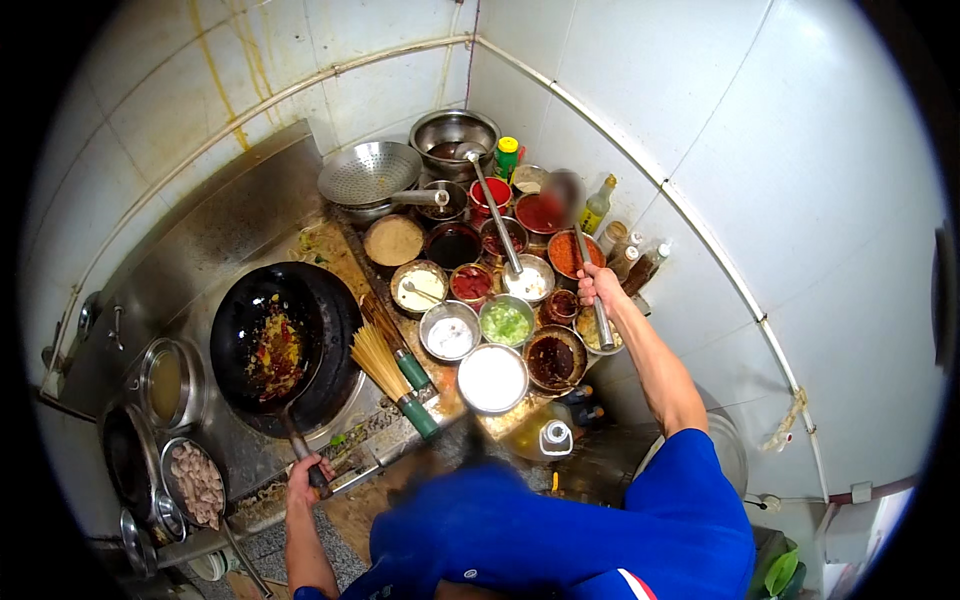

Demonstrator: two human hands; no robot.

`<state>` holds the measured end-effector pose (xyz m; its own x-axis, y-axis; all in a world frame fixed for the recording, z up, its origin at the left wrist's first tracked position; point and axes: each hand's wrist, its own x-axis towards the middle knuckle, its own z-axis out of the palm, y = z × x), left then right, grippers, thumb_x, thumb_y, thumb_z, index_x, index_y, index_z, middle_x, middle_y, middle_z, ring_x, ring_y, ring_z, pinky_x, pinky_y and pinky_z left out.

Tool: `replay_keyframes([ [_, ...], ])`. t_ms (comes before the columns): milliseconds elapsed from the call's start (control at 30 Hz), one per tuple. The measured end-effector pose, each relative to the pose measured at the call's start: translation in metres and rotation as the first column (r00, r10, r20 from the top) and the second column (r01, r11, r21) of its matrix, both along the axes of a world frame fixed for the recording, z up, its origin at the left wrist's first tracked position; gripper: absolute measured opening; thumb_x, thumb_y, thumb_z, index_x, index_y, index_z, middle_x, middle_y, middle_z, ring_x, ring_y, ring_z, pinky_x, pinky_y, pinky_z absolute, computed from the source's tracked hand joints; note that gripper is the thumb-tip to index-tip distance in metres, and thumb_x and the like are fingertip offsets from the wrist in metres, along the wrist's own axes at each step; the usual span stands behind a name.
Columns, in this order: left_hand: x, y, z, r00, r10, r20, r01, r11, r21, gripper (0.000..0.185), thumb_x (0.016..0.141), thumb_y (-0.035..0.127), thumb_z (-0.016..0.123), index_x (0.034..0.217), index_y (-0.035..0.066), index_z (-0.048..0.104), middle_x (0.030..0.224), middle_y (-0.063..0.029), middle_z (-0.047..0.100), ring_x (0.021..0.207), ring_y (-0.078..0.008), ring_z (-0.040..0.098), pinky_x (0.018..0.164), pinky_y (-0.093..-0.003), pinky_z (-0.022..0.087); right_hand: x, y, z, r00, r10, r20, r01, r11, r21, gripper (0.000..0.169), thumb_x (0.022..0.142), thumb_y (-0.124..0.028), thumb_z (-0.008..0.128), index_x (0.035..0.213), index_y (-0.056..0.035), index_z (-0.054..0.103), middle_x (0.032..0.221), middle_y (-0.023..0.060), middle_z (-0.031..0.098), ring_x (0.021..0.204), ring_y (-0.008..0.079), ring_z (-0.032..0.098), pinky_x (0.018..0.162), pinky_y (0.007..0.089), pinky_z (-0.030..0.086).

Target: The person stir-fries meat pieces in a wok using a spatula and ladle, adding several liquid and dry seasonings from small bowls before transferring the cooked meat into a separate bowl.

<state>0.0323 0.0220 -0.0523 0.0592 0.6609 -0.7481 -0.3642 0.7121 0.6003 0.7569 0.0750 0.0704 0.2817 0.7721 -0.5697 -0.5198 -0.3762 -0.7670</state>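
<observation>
My left hand point(306, 478) grips the handle of a black wok point(277, 337) on the stove, tilted, with chopped chillies and bits of seasoning frying in oil. My right hand point(600, 285) is closed around the metal handle of a ladle point(589, 247). The ladle's blurred bowl is over a bowl of red sauce point(536, 213) at the back right. Below it, beside my right hand, stands a bowl of orange-red chopped chilli point(566, 255). Bowls of green chopped scallion point(506, 322), white powder point(493, 379) and dark sauce point(553, 358) stand nearer me.
A perforated strainer point(369, 172) rests at the back beside a steel pot point(454, 131) with another ladle. Bamboo wok brushes point(382, 367) lie right of the wok. A strainer of sliced meat point(196, 484) and a lidded pot point(169, 386) are at left. Bottles point(598, 204) line the right wall.
</observation>
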Motion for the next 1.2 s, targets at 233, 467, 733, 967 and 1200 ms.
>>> replay_keyframes([
  [233,0.016,-0.008,0.014,0.982,0.024,0.189,-0.035,0.998,0.052,0.016,0.082,0.012,0.063,0.090,0.010,0.050,0.066,-0.0029,0.050,0.057,-0.0168,0.050,0.053,-0.0340,0.045,-0.009,-0.008,0.009,0.979,-0.035,-0.198,0.060,0.991,0.121,0.023,0.101,-0.029,0.036,0.089,-0.0101,0.043,0.055,-0.0070,0.034,0.039,0.0051,0.031,0.033,0.0218,0.028],
  [467,0.022,-0.010,0.007,0.948,0.004,0.318,-0.014,0.999,0.030,0.013,0.083,0.009,0.061,0.090,0.010,0.049,0.066,-0.0030,0.051,0.056,-0.0161,0.050,0.053,-0.0331,0.045,-0.036,-0.015,0.018,0.979,-0.060,-0.193,0.087,0.987,0.134,0.025,0.101,-0.030,0.038,0.086,-0.0109,0.045,0.054,-0.0075,0.033,0.039,0.0054,0.030,0.035,0.0223,0.027],
  [733,0.021,-0.016,0.022,0.949,0.034,0.314,-0.039,0.999,0.009,0.011,0.082,0.011,0.060,0.086,0.010,0.049,0.063,-0.0022,0.049,0.054,-0.0159,0.049,0.051,-0.0332,0.044,-0.024,0.037,-0.025,0.871,0.097,0.482,0.018,0.974,-0.228,0.029,0.096,-0.022,0.042,0.075,-0.0047,0.050,0.055,0.0037,0.045,0.039,0.0144,0.039,0.033,0.0277,0.034],
  [967,0.016,-0.021,0.030,0.951,0.048,0.304,-0.057,0.998,0.020,0.011,0.083,0.014,0.059,0.088,0.010,0.050,0.066,-0.0017,0.050,0.056,-0.0160,0.050,0.052,-0.0327,0.045,-0.015,0.025,-0.032,0.961,-0.042,-0.274,0.042,0.999,-0.005,0.030,0.101,-0.029,0.033,0.080,-0.0100,0.042,0.051,-0.0072,0.035,0.037,0.0065,0.032,0.033,0.0228,0.029],
  [1200,0.030,-0.015,0.034,0.966,0.044,0.256,-0.055,0.998,0.035,0.015,0.082,0.012,0.062,0.091,0.010,0.050,0.066,-0.0019,0.050,0.056,-0.0161,0.050,0.052,-0.0322,0.045,0.002,0.005,-0.013,0.930,-0.033,-0.367,0.092,0.985,0.144,0.028,0.101,-0.029,0.035,0.084,-0.0093,0.044,0.053,-0.0072,0.034,0.039,0.0052,0.033,0.035,0.0214,0.030],
])
